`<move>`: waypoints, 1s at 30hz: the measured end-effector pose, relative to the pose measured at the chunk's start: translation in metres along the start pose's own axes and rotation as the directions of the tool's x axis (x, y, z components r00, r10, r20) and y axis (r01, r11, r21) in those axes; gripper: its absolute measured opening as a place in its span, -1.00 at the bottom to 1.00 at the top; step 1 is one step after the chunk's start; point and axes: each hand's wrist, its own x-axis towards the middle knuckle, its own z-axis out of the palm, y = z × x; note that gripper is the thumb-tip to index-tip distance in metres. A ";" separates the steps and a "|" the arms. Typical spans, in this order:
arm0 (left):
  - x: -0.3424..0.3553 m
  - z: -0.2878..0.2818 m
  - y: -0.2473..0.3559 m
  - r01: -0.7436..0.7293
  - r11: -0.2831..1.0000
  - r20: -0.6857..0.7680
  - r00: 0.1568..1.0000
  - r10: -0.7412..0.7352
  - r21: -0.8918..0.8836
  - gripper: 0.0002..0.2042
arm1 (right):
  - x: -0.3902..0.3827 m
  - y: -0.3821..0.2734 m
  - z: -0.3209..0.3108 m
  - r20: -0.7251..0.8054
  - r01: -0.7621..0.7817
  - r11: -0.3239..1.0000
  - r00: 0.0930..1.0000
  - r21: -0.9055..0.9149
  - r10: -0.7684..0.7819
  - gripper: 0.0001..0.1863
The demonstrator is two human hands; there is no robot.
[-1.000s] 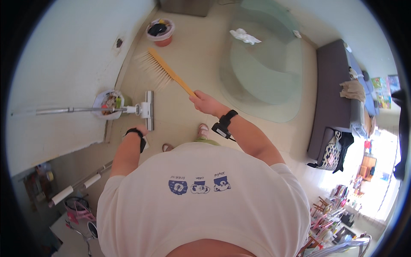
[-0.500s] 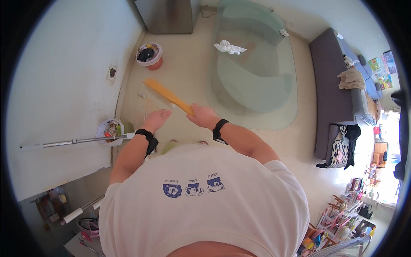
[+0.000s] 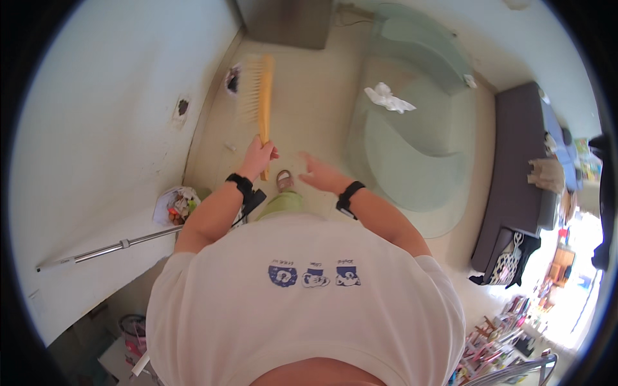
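A long-handled brush [image 3: 265, 96] with a yellow wooden back and pale bristles is upraised in my left hand [image 3: 259, 156]. My fingers wrap its handle near the lower end, and the bristles face left. To the right of it, my right hand [image 3: 324, 175] is empty, its fingers apart and slightly blurred. Below the hands, one of my feet in a sandal [image 3: 284, 180] shows on the tiled floor. A small pale scrap [image 3: 230, 147] lies on the floor left of my left hand.
A lined bin [image 3: 232, 80] stands by the left wall, partly hidden behind the bristles. A white bag of scraps [image 3: 182, 204] and a metal pole [image 3: 122, 245] are at left. At right are a glass table [image 3: 467, 193] with crumpled tissue [image 3: 389, 98] and a grey sofa [image 3: 508, 167].
The brush has passed from my right hand to my left and now points upward. My right hand has let go and opened. The whole view has shifted and tilted.
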 end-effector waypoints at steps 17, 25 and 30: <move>0.081 0.048 0.061 -0.307 0.946 0.054 0.948 0.314 -0.101 -0.64 | 0.079 0.007 -0.043 0.017 -0.015 0.874 1.000 0.486 0.007 -0.16; 0.089 0.040 0.018 -0.114 0.986 0.425 0.904 0.052 0.122 -0.67 | 0.069 0.019 -0.018 0.001 -0.387 0.846 0.910 0.367 0.416 -0.57; 0.112 0.015 -0.017 -0.121 0.836 0.600 0.752 -0.275 0.535 -0.70 | 0.022 0.049 -0.020 0.104 -0.642 0.766 0.762 0.004 0.639 -0.63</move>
